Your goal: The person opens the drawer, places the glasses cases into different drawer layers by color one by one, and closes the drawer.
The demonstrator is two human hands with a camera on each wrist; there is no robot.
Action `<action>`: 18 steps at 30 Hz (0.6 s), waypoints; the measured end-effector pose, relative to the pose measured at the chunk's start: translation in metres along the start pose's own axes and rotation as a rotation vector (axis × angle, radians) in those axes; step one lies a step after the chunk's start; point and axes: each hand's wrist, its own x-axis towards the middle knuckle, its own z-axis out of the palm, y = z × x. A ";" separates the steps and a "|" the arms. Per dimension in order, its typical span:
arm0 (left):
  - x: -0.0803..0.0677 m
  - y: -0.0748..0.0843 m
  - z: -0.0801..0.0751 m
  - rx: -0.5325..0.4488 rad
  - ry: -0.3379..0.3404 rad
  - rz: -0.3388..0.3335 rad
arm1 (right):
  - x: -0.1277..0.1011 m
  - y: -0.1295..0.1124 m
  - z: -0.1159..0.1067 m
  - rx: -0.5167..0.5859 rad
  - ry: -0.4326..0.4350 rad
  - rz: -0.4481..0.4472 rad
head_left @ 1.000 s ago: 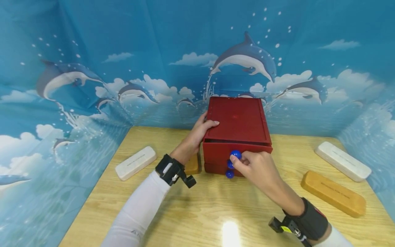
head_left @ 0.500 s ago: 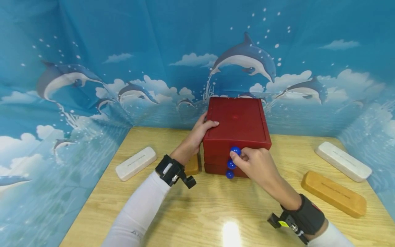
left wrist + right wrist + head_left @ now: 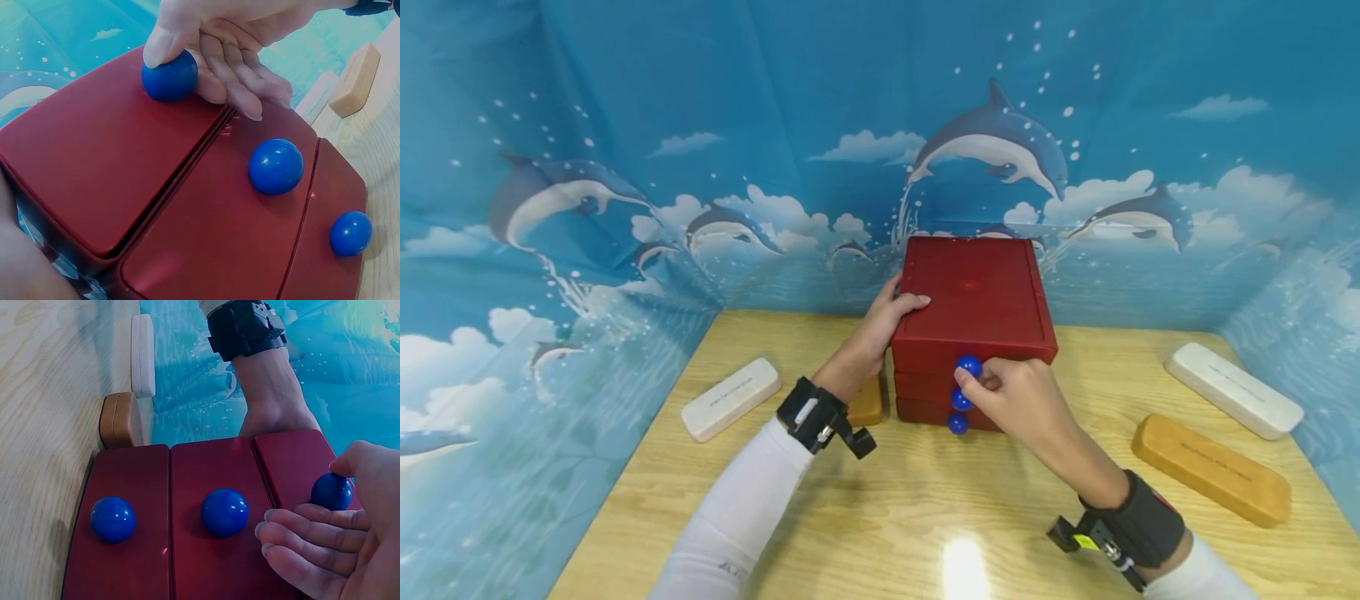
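Note:
A red box with three stacked drawers stands at the back of the wooden table. Each drawer front carries a blue ball knob. My right hand pinches the top knob between thumb and fingers; the left wrist view shows the thumb over this knob. The middle knob and the bottom knob are free. All three drawer fronts sit about flush. My left hand grips the box's upper left edge, thumb on the lid.
A white block lies at the left, and a tan block is half hidden behind my left wrist. At the right lie another white block and a tan block. Blue dolphin cloth walls close three sides.
The top drawer, slightly pulled out a second ago, has slid back in flush with the box. My right hand went with it on the knob. My left hand stayed put.

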 end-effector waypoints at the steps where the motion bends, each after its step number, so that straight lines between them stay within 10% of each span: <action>1: 0.000 0.000 0.000 -0.001 -0.001 0.000 | 0.000 0.000 0.000 0.001 -0.008 0.006; 18: 0.001 -0.001 0.000 -0.005 -0.012 0.008 | 0.000 0.001 0.001 0.015 -0.054 0.062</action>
